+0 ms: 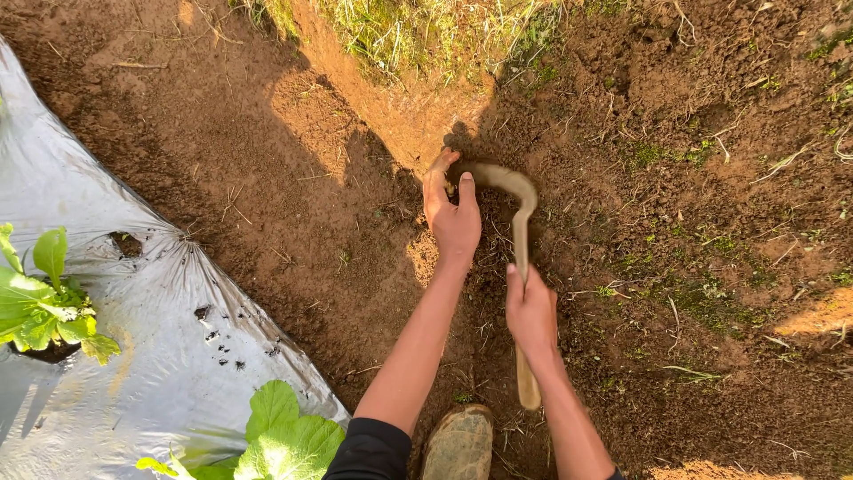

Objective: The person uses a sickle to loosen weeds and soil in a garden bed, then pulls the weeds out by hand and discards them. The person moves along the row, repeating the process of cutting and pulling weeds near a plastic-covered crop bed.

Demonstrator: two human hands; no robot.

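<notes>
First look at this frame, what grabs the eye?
Centre frame, two bare hands work a curved wooden hand hoe in brown soil: the left hand is by its bent head, the right hand grips the handle. At left, silver plastic mulch sheet covers the bed, with leafy green plants poking through. A muddy shoe shows at the bottom edge.
</notes>
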